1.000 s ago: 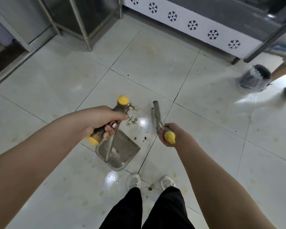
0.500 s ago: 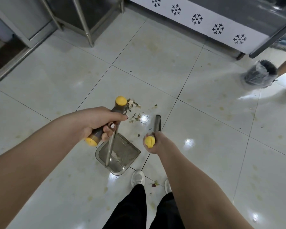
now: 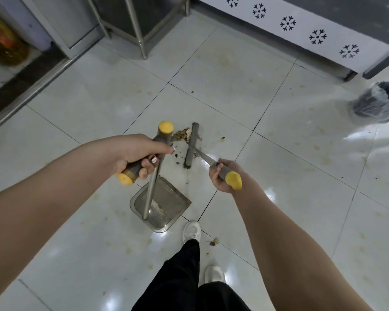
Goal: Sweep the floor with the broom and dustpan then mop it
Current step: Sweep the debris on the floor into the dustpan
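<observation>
My left hand (image 3: 133,153) fingers wrapped round the metal dustpan (image 3: 173,204) crossbar, right hand (image 3: 220,176) clenched round the slim broom (image 3: 191,145) grip.

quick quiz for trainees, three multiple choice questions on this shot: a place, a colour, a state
1. Where is the scrap pile? A in the dustpan B on the floor by the broom head C under the bin
2. What colour are the handle end caps? A red B yellow C blue
3. The right hand is? A empty B on the floor C holding the broom grip

1 B, scraps lie by the broom head; 2 B, every visible cap is yellow; 3 C, it curls round the grip.
</observation>
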`<state>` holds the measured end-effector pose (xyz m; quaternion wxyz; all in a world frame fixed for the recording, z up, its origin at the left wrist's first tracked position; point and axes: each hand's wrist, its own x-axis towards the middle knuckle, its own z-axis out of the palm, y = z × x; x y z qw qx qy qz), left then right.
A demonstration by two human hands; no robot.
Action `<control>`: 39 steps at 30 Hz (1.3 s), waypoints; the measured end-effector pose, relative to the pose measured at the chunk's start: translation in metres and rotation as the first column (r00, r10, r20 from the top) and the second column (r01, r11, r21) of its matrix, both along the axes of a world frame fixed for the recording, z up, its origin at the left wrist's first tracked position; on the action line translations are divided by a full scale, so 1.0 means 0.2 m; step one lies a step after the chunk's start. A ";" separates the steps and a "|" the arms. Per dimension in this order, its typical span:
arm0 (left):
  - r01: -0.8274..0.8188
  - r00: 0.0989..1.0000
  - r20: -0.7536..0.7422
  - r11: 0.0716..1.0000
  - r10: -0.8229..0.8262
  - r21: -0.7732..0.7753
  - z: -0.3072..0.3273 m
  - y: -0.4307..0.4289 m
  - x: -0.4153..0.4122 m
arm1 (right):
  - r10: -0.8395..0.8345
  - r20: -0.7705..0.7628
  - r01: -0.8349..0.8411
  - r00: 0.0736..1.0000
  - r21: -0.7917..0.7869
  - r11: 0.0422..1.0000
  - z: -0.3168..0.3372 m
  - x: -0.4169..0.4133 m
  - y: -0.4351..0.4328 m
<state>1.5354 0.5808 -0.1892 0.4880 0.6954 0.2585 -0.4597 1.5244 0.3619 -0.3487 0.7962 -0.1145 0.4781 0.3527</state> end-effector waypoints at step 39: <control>-0.192 0.943 0.258 0.976 0.211 -0.099 0.18 0.54 -1.93 | 0.170 -0.020 -0.171 0.985 -0.177 0.969 0.14 -1.94 0.31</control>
